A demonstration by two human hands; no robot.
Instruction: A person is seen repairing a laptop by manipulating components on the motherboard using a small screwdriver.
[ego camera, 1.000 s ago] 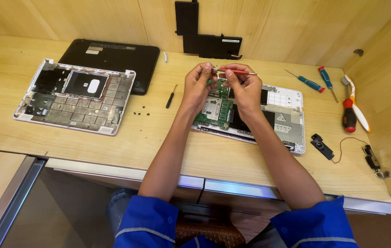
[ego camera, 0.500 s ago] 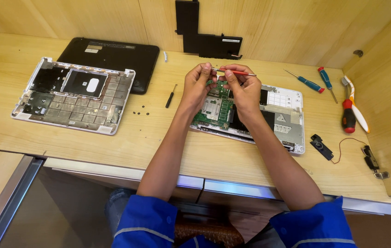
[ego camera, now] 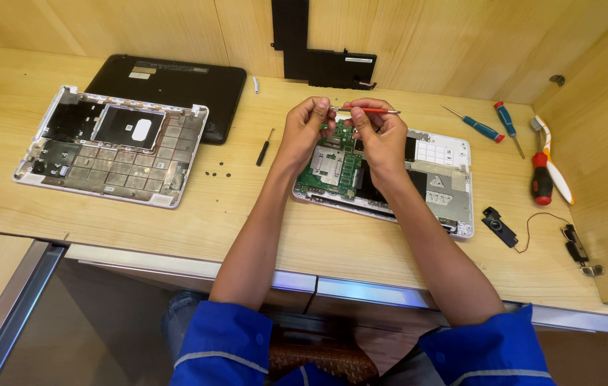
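Both hands are up close together over the open laptop base [ego camera: 425, 179] in the middle of the tabletop [ego camera: 246, 214]. The right hand [ego camera: 382, 136] pinches a thin red screwdriver [ego camera: 372, 110] near its middle. The tool lies flat, with its long side running from 9 o'clock to 3 o'clock. The red handle end sticks out toward 3 o'clock, past the right hand. The metal tip points toward 9 o'clock, at the left hand [ego camera: 307, 129].

The left hand's fingers are curled in tight around the tip end. They may be holding something tiny there, but it is too small to tell. So the left hand is nearer the tip, and the right hand is nearer the handle.

Right below the hands, toward 6 o'clock, sits the green circuit board [ego camera: 332, 168] inside the laptop base.

At 9 o'clock lie a small black screwdriver [ego camera: 264, 148], some tiny black screws [ego camera: 216, 172] and a keyboard frame [ego camera: 111, 146] turned upside down. At 3 o'clock lie two blue screwdrivers [ego camera: 482, 129] and a red-handled tool [ego camera: 541, 179].
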